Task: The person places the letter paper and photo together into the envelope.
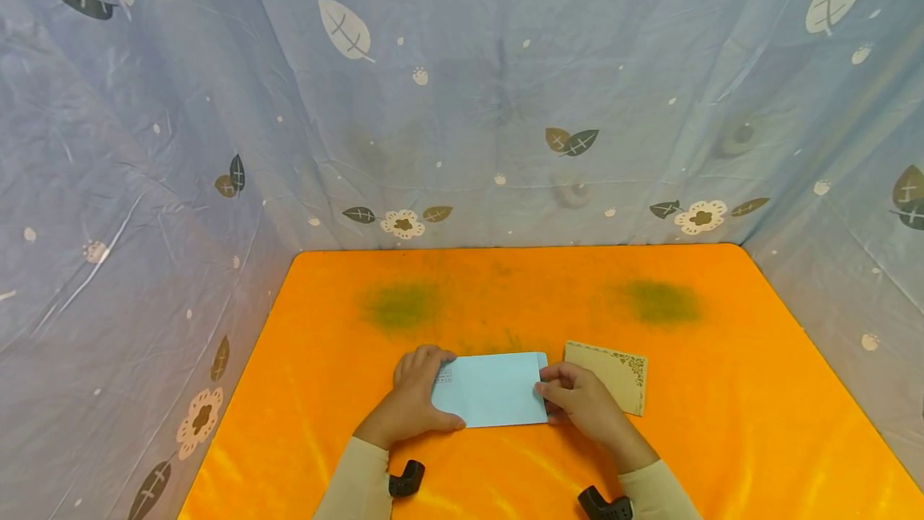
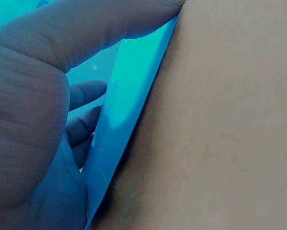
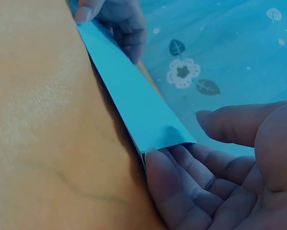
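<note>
A light blue envelope (image 1: 498, 392) with small printing near its left end is held low over the orange cloth. My left hand (image 1: 419, 396) grips that left end, thumb along the near edge and fingers at the far edge. At the other end is my right hand (image 1: 581, 400). In the right wrist view, its fingers (image 3: 200, 175) lie against and under the envelope's end, while the thumb (image 3: 229, 123) stays apart above it. A tan card (image 1: 617, 375) with a dark decorative border lies just beyond the right hand, partly hidden by it.
An orange cloth (image 1: 722, 440) covers the table, with two dark greenish patches toward the back. Blue patterned curtains (image 1: 498, 103) enclose the table at the back and on both sides. Black wrist straps (image 1: 407, 478) show below the hands.
</note>
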The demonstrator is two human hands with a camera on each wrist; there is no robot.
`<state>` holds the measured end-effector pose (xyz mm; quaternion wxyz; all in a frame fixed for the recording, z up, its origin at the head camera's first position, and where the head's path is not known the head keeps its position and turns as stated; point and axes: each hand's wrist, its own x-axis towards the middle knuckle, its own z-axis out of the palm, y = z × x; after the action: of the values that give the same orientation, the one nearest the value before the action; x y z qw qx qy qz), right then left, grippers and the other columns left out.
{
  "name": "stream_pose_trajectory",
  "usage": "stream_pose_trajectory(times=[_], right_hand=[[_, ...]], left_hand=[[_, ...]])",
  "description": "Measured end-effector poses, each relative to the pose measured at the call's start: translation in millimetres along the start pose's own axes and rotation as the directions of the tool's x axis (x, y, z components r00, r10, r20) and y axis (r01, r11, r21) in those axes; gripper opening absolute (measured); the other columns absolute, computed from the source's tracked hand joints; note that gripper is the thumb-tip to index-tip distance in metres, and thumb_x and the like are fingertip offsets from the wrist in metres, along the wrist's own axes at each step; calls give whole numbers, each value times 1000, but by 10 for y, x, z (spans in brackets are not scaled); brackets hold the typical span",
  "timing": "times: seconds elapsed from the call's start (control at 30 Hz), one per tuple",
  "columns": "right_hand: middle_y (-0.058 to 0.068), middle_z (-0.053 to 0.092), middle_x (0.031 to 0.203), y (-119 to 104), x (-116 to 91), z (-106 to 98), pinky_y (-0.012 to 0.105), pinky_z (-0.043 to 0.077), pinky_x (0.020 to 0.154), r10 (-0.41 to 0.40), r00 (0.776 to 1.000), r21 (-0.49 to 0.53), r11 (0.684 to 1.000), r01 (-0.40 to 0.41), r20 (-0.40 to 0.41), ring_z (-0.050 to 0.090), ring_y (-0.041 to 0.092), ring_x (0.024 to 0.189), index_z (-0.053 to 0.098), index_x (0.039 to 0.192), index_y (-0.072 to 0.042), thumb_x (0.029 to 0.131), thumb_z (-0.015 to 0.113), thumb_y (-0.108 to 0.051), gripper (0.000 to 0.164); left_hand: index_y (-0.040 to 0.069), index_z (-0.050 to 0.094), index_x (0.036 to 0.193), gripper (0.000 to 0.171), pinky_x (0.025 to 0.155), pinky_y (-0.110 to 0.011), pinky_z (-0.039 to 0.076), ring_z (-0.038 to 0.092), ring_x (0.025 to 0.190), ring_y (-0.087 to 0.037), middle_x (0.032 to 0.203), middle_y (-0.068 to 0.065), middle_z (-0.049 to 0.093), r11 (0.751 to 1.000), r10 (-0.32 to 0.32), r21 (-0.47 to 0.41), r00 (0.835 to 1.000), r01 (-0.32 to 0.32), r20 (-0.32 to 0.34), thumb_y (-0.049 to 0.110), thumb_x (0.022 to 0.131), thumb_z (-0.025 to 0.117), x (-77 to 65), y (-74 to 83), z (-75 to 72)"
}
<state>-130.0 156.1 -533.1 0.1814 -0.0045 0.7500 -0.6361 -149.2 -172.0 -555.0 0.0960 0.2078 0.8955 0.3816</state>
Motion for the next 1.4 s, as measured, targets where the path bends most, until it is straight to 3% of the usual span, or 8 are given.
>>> stream_pose_trajectory(times=[0.43,0.73,1.17,1.4], right_hand=[[13,71,99,3,-14,-19,39,62,74,-21,1000,-8,1000,21,-1,67,30,86,64,128,12,108,69,-14,33],[15,75,108,16,-45,-169,44,64,78,-29,1000,9,1000,29,5,73,37,92,62,136,13,112,64,-16,37],[19,74,109,17,-90,-382,41,64,79,0,994,50,999,6,-111,75,37,97,63,135,11,111,66,-15,36],[16,72,109,30,-131,-521,34,61,83,10,978,32,999,-3,-209,73,28,100,64,134,10,111,67,-14,34]], left_hand=[[15,50,155,97,120,-63,11,34,142,-31,151,-4,43,1000,6,-5,1000,-6,-14,44,77,101,-7,1,11],[15,50,155,98,120,-62,11,34,142,-30,151,-4,43,1000,4,-1,1000,-4,-17,45,77,100,-2,-10,20],[14,50,154,97,120,-62,12,35,141,-31,150,-4,44,1000,6,-3,1000,-6,-25,44,77,101,-16,8,17],[13,52,154,97,120,-63,12,35,141,-31,150,-5,43,1000,7,-7,1000,-8,-25,44,77,101,-14,14,16]])
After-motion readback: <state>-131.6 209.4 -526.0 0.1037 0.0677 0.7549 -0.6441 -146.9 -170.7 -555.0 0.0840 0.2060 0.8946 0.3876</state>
